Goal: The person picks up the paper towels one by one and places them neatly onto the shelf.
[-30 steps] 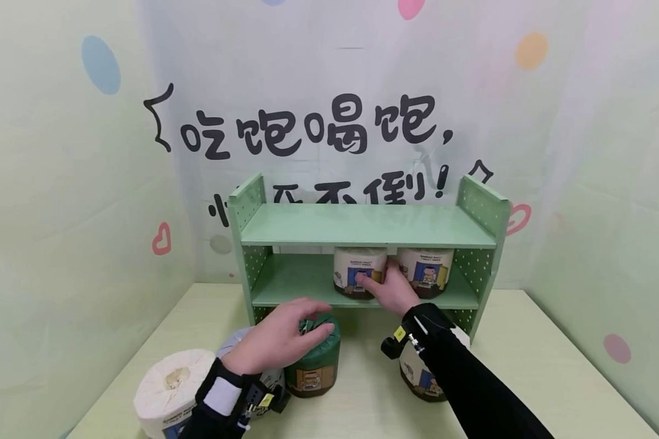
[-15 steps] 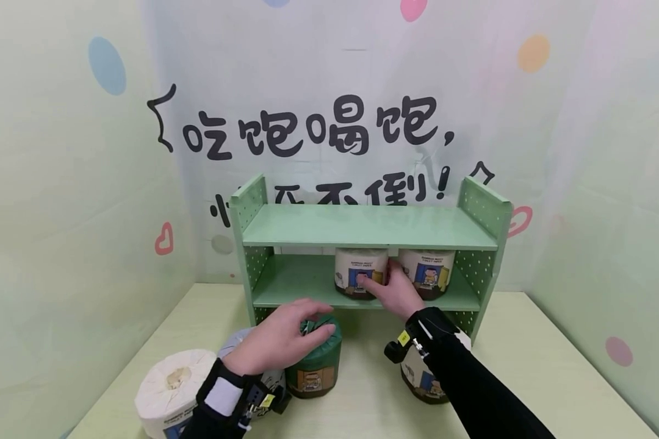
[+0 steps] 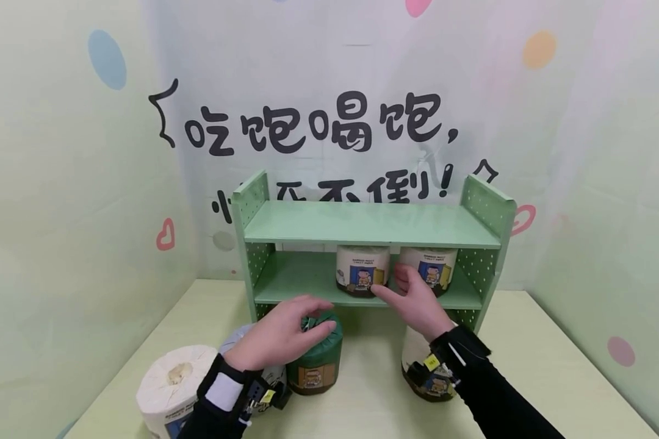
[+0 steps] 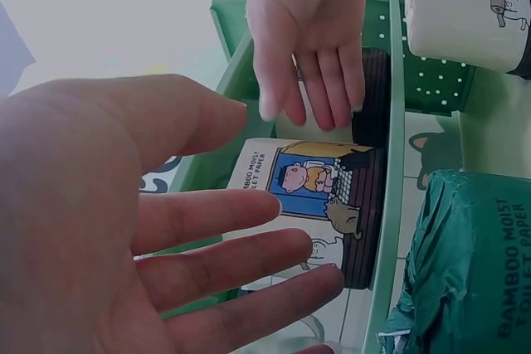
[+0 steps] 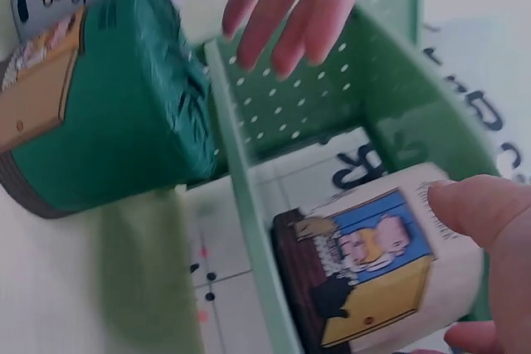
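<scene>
Two white-wrapped toilet paper rolls stand upright side by side on the lower shelf board: a left one [image 3: 363, 271] and a right one [image 3: 436, 259]. My right hand [image 3: 414, 305] is in front of the gap between them, fingers loosely bent, gripping neither; the right wrist view has the thumb very near the left roll, and contact cannot be told. My left hand [image 3: 285, 332] hovers relaxed over a green-wrapped roll [image 3: 315, 378], holding nothing. Its spread fingers [image 4: 224, 246] show in the left wrist view. Behind the left wrist, a pale purple roll [image 3: 236, 335] is partly hidden.
The light green shelf unit [image 3: 370, 222] stands at the back of the table [image 3: 527, 366], with perforated side panels. One white roll [image 3: 167, 381] sits at the front left. Another white roll [image 3: 412, 346] stands under my right forearm, partly covered.
My right hand has let go of the left white roll and drawn back a little toward me and right. The roll stays on the shelf. My left hand keeps its place.
</scene>
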Demonstrator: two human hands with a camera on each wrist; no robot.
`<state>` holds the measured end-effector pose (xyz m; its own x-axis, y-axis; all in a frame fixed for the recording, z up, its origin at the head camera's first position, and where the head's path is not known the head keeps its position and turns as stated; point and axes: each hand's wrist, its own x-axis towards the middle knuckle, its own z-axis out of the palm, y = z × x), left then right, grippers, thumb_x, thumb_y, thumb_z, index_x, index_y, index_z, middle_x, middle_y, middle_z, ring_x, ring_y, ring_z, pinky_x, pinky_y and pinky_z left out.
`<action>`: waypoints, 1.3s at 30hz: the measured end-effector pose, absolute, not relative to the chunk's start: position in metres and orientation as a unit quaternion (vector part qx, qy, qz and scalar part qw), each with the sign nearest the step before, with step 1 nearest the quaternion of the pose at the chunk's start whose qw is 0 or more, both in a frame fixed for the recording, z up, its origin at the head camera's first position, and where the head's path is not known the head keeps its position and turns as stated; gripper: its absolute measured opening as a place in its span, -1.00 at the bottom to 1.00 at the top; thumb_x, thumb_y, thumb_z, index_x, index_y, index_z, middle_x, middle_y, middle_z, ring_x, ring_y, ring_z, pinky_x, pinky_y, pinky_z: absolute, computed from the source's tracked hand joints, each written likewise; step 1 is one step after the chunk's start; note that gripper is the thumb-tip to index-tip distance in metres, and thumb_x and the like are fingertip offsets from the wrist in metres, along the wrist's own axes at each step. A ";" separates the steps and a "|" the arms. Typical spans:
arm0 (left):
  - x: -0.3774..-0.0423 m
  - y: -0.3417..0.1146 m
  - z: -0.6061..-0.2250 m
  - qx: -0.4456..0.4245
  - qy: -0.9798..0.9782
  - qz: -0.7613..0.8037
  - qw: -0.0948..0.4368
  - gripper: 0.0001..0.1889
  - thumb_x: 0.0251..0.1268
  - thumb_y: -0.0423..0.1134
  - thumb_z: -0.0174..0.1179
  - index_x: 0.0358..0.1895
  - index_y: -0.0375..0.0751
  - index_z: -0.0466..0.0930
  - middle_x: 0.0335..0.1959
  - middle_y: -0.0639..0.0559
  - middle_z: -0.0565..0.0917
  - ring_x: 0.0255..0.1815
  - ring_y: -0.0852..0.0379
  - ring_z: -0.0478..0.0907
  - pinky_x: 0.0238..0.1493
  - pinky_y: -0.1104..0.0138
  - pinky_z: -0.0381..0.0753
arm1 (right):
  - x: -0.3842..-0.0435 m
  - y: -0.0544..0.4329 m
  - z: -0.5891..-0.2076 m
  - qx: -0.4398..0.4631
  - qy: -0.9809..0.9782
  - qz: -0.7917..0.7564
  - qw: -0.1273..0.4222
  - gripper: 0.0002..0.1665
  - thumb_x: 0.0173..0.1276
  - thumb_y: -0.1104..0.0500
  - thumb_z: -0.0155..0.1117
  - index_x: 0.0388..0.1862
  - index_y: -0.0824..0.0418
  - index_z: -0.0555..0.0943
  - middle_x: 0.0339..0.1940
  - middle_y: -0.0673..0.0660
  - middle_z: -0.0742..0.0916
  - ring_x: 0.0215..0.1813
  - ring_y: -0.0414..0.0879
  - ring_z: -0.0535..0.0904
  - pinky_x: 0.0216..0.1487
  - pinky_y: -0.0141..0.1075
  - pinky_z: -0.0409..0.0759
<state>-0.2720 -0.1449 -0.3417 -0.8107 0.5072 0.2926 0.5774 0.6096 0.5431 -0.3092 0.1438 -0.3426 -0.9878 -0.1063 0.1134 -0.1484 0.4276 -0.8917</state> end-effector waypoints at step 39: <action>-0.202 -0.286 -0.365 -0.077 -0.928 -0.334 0.147 -0.16 0.53 0.15 0.41 0.72 -0.03 0.30 0.67 -0.28 0.38 0.64 -0.46 0.31 0.35 -0.51 0.45 | -0.246 0.200 -0.331 0.120 -0.767 0.617 0.124 -0.44 0.71 0.14 0.30 0.54 0.32 0.45 0.47 0.33 0.62 0.25 -0.41 0.66 0.27 -0.58 0.64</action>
